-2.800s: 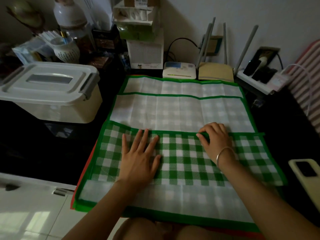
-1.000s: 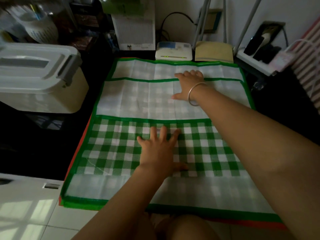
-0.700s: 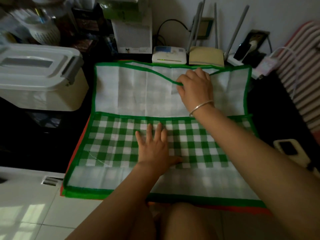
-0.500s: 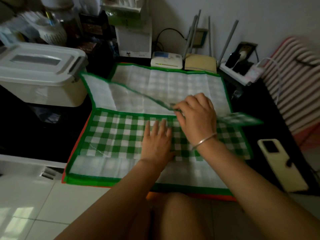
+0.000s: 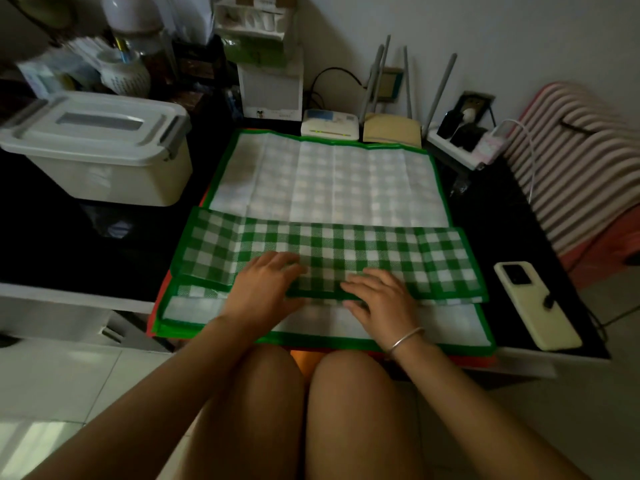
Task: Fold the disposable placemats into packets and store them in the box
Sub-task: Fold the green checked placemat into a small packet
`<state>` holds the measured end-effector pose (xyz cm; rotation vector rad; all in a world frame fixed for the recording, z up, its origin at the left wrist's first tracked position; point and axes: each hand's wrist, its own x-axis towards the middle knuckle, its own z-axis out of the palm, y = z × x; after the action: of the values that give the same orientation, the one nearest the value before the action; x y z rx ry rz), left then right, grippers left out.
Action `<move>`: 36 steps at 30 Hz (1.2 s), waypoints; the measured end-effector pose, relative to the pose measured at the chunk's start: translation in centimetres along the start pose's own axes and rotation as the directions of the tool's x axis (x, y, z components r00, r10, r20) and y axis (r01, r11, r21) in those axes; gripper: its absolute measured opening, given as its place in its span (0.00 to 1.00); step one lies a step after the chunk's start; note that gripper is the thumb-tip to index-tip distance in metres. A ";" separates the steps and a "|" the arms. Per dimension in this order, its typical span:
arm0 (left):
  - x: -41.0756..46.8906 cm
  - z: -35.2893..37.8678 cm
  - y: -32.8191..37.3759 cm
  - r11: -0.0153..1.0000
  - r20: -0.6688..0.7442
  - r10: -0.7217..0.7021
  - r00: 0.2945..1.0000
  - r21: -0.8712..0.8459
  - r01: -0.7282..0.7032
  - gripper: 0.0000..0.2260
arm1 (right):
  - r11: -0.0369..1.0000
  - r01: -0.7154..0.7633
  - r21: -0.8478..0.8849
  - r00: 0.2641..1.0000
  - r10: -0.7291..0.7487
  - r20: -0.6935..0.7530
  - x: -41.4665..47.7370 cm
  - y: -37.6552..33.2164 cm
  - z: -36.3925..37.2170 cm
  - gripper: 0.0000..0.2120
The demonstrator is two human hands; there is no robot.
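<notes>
A green-checked disposable placemat [image 5: 346, 251] lies folded into a long strip across the near half of the dark table. It rests on another placemat [image 5: 325, 181] spread flat with its pale underside up and a green border. My left hand [image 5: 266, 289] and my right hand [image 5: 379, 296] press flat, side by side, on the strip's near edge. A red placemat edge [image 5: 162, 289] peeks out beneath the stack. The white lidded storage box [image 5: 100, 147] stands shut at the left of the table.
A pale yellow phone [image 5: 535, 303] lies at the table's right edge. A router [image 5: 329, 124] with antennas, a power strip [image 5: 460, 143] and cluttered containers line the back wall. A striped cushion [image 5: 571, 161] sits at the right. My knees are under the near edge.
My right hand reached to the far edge, gripped it and pulled that flap toward me over the checked part. Both hands now press flat on the folded strip.
</notes>
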<state>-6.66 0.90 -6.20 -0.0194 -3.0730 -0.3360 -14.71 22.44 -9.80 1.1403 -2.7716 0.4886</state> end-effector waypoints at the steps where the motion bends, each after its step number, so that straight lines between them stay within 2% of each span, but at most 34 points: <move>1: -0.1 0.4 -0.5 1.000 0.036 0.011 0.999 -0.003 -0.011 0.22 | 1.000 0.010 0.010 1.000 -0.011 0.018 -0.3 0.2 0.2 0.16; 5: -0.4 1.7 -1.5 0.999 0.050 0.035 0.998 -0.001 -0.035 0.20 | 1.000 0.027 0.011 0.999 -0.028 0.032 -0.5 0.7 0.3 0.19; 10: -0.5 2.5 -2.0 0.997 -0.017 0.072 0.997 0.018 -0.071 0.18 | 0.999 0.049 -0.011 0.995 -0.050 -0.081 -0.8 0.7 1.0 0.11; 15: 0.2 2.1 -2.1 0.998 -0.044 0.045 0.998 -0.047 -0.047 0.16 | 0.996 0.084 -0.033 0.976 -0.089 -0.199 -1.2 0.8 1.7 0.13; 17: 1.2 1.6 -1.8 0.997 -0.009 -0.008 1.000 -0.075 0.007 0.21 | 0.995 0.092 -0.041 0.970 -0.099 -0.221 -1.3 0.7 1.9 0.12; 22: 4.1 2.3 -0.9 0.996 0.147 -0.077 0.986 0.059 0.068 0.46 | 0.986 0.140 -0.093 0.948 -0.160 -0.274 -1.5 1.2 2.9 0.09; 25: 5.3 3.2 -1.1 0.987 0.224 -0.125 0.967 0.129 0.097 0.52 | 0.981 0.176 -0.086 0.936 -0.194 -0.293 -1.5 1.4 3.0 0.07; 29: 5.7 4.4 -1.7 0.986 0.319 -0.128 0.939 0.143 0.086 0.54 | 0.991 0.133 0.026 0.975 -0.126 -0.181 -1.2 1.1 1.5 0.10; 32: 5.5 5.0 -2.2 0.992 0.311 -0.115 0.943 0.089 0.092 0.56 | 0.995 -0.029 0.097 0.998 0.034 -0.050 1.1 0.1 -0.3 0.17; 34: 5.5 5.1 -2.4 0.993 0.288 -0.108 0.951 0.076 0.090 0.56 | 0.995 -0.085 0.053 0.996 0.085 -0.003 3.9 -0.6 -0.2 0.12; 36: 5.4 5.1 -2.3 0.994 0.281 -0.108 0.954 0.064 0.093 0.57 | 0.994 -0.105 -0.035 0.994 0.106 0.028 6.3 -1.1 1.0 0.15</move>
<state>-12.35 -0.24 -11.36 0.0999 -3.3757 -0.2827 -18.41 17.18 -9.07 1.0066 -2.8659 0.4369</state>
